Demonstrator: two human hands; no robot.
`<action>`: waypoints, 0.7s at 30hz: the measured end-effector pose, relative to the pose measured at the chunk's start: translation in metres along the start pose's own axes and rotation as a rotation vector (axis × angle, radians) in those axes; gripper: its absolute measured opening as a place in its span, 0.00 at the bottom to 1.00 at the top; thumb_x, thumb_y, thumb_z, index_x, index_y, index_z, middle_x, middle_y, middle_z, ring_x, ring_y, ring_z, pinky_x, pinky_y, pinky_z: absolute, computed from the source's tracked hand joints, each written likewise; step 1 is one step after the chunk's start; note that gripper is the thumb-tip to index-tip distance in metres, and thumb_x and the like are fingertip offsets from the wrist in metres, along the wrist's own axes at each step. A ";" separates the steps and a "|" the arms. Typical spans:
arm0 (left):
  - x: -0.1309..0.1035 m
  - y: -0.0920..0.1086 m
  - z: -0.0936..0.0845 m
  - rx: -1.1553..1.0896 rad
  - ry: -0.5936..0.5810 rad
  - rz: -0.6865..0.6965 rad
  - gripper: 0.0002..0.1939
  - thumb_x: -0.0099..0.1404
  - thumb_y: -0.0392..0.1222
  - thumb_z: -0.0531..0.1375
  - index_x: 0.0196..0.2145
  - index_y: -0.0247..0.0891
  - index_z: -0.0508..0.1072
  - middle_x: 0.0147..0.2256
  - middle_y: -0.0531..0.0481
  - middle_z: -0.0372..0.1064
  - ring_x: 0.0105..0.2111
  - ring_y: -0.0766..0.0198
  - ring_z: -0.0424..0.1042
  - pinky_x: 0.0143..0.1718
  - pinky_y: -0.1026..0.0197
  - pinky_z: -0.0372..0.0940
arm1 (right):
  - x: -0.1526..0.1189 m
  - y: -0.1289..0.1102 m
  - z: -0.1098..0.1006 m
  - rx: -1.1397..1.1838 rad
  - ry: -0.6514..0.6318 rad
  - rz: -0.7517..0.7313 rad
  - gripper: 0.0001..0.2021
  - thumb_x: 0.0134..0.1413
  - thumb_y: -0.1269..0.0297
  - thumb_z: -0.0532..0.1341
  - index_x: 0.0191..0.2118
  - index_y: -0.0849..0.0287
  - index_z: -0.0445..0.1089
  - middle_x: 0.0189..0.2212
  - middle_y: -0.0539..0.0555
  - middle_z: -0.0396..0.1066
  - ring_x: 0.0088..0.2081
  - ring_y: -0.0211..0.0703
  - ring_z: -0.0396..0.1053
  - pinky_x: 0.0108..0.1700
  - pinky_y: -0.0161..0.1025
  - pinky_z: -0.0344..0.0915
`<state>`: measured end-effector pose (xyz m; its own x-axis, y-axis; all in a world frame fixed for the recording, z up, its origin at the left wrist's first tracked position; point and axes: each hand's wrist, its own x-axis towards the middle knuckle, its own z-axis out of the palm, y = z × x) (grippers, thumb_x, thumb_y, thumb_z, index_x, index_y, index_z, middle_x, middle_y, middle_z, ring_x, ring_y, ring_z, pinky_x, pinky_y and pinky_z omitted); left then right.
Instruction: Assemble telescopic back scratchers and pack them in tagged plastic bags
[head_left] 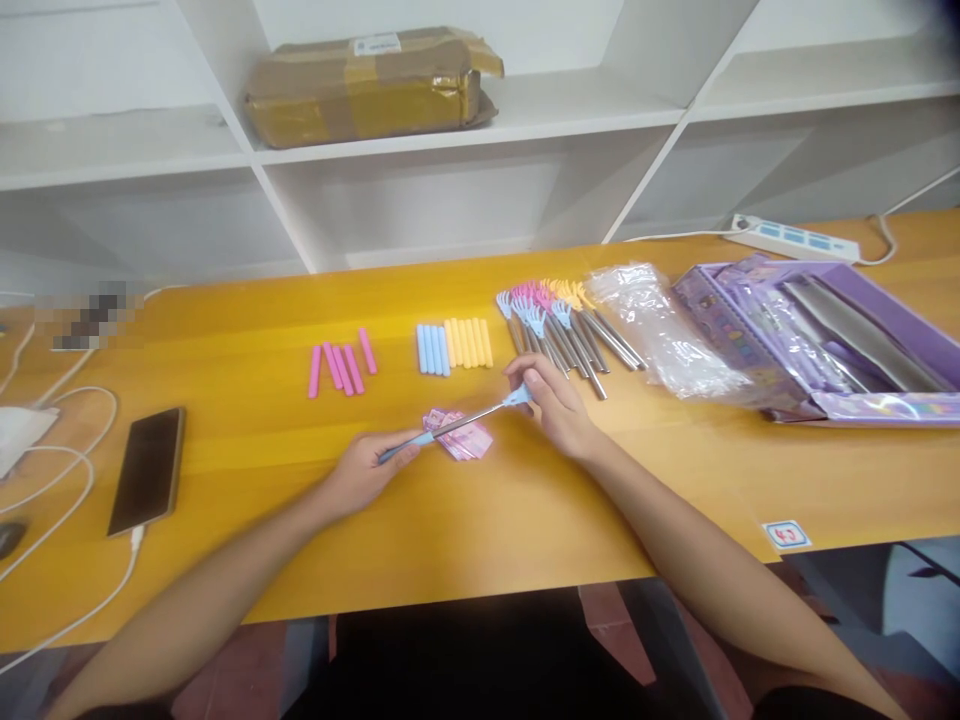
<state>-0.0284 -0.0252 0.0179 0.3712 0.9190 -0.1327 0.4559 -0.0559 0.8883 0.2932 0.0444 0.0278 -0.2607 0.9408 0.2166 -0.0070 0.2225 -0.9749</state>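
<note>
Scratcher (469,421) slanted over cards (472,440) on table (480,540). Left hand (367,472) closed round handle end; right hand (553,405), fingers bent, pinching blue claw end (517,397). Beyond cards: blue sticks (430,351) beside yellow sticks (469,343), pink sticks (343,368) farther left; other scratchers (562,315) right.

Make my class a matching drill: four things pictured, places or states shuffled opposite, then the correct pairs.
Things
1. Brown taped cardboard box
2. Black rectangular phone
3. Clear plastic wrapping
4. Silver metal rod with light-blue end

Places or states
A. Attached to a white cable
B. Held by left hand and right hand
C. On the white shelf
D. Between silver claw-tipped metal rods and open purple box

Pairs: 1C, 2A, 3D, 4B
</note>
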 end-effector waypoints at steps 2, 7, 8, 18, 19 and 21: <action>-0.001 -0.001 0.001 0.014 0.021 0.009 0.26 0.77 0.59 0.58 0.63 0.44 0.79 0.62 0.49 0.76 0.60 0.50 0.78 0.63 0.51 0.72 | -0.002 0.000 0.002 -0.028 -0.013 0.003 0.21 0.73 0.40 0.57 0.48 0.52 0.73 0.36 0.50 0.64 0.29 0.38 0.63 0.30 0.38 0.62; -0.003 -0.002 0.002 0.051 0.050 0.033 0.25 0.77 0.59 0.58 0.62 0.44 0.80 0.60 0.48 0.77 0.59 0.50 0.79 0.63 0.50 0.72 | -0.004 -0.005 0.005 -0.082 -0.044 -0.020 0.20 0.75 0.41 0.55 0.46 0.53 0.72 0.32 0.49 0.62 0.27 0.37 0.62 0.31 0.39 0.60; -0.003 -0.002 0.003 0.053 0.053 0.032 0.25 0.77 0.59 0.58 0.62 0.44 0.80 0.60 0.48 0.77 0.59 0.50 0.79 0.62 0.50 0.73 | -0.004 -0.006 0.005 -0.084 -0.049 -0.017 0.21 0.75 0.41 0.55 0.46 0.53 0.72 0.32 0.49 0.62 0.27 0.37 0.62 0.31 0.40 0.60; -0.003 -0.002 0.010 0.123 0.074 0.096 0.23 0.78 0.56 0.57 0.61 0.44 0.81 0.56 0.48 0.81 0.51 0.51 0.83 0.53 0.53 0.76 | -0.011 -0.007 0.020 -0.087 -0.102 -0.016 0.22 0.75 0.40 0.55 0.41 0.54 0.70 0.31 0.49 0.65 0.26 0.38 0.61 0.33 0.41 0.59; -0.003 -0.002 0.012 0.127 0.081 0.109 0.23 0.78 0.55 0.58 0.61 0.43 0.81 0.55 0.48 0.82 0.50 0.51 0.84 0.51 0.54 0.77 | -0.013 -0.007 0.026 -0.087 -0.103 -0.032 0.22 0.75 0.41 0.54 0.40 0.53 0.69 0.30 0.49 0.64 0.26 0.38 0.61 0.33 0.41 0.59; -0.004 -0.002 0.017 0.126 0.100 0.140 0.22 0.78 0.54 0.58 0.60 0.42 0.81 0.54 0.47 0.83 0.48 0.52 0.84 0.49 0.55 0.77 | -0.016 -0.006 0.038 -0.081 -0.099 -0.054 0.21 0.77 0.42 0.53 0.38 0.53 0.67 0.27 0.48 0.61 0.25 0.39 0.60 0.33 0.41 0.59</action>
<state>-0.0169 -0.0351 0.0093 0.3586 0.9327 0.0382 0.5055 -0.2284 0.8320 0.2604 0.0177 0.0285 -0.3565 0.8978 0.2586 0.0530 0.2957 -0.9538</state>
